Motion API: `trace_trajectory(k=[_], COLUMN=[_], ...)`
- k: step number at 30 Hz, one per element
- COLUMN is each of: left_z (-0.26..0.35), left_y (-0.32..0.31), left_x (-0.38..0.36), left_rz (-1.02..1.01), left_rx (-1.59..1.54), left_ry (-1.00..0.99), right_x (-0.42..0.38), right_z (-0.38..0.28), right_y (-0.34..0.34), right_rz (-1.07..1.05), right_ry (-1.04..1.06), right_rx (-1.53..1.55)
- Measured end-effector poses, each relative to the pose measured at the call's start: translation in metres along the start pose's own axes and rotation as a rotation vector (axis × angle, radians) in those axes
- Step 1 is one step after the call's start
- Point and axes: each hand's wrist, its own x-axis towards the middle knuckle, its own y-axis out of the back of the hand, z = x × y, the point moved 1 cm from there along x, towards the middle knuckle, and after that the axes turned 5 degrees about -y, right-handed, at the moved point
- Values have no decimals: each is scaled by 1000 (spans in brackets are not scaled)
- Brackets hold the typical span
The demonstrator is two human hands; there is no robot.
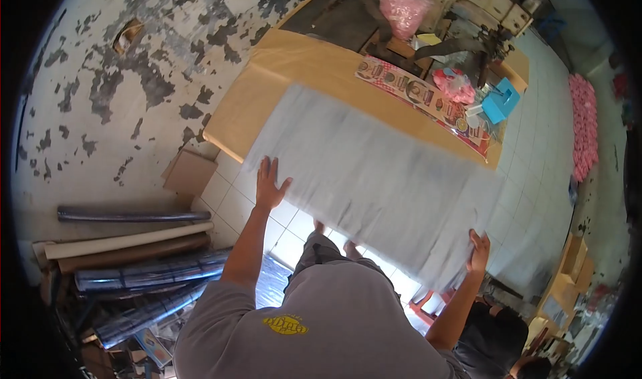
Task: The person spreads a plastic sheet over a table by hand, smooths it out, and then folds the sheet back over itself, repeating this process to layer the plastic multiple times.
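A large, grey, thin sheet (pixel 374 171), slightly see-through and blurred, stretches out in front of me. Its far part lies over a table covered in brown paper, and its near edge hangs over the tiled floor. My left hand (pixel 269 186) grips the sheet's near left edge, fingers on top and thumb out to the side. At the near right corner, my right hand (pixel 477 250) is closed on the sheet with its fingers bent. The undersides of both grips are hidden.
Brown paper (pixel 281 58) covers the table. On it lie a printed strip (pixel 421 101), a pink bundle (pixel 455 84) and a blue holder (pixel 500 101). Rolls (pixel 134 238) are stacked at left. Behind my right arm is a person in black (pixel 491 335).
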Motion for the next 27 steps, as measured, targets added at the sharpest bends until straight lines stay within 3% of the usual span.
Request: trace_trajectory(k=[6, 9, 13, 19, 21, 23, 27], left_z=[49, 65, 112, 164, 174, 188, 191], left_y=[23, 5, -22, -64, -91, -89, -91], left_x=[-28, -40, -63, -94, -100, -105, -111], left_rz=[-268, -319, -309, -244, 47, 232, 206], left_rx=[-75, -147, -318, -408, -574, -672, -827], left_ry=[-305, -468, -530, -584, -537, -446, -295], right_x=[-64, -79, -146, -196, -198, -194, -166], right_z=[-100, -131, -250, -392, -427, -452, -467], right_y=[18, 91, 58, -90, -163, -248, -427], right_rz=[67, 223, 249, 47, -113, -302, -664], right_ry=[259, 347, 500, 862, 935, 962, 873], right_rx=[114, 53, -77, -122, -95, -54, 44])
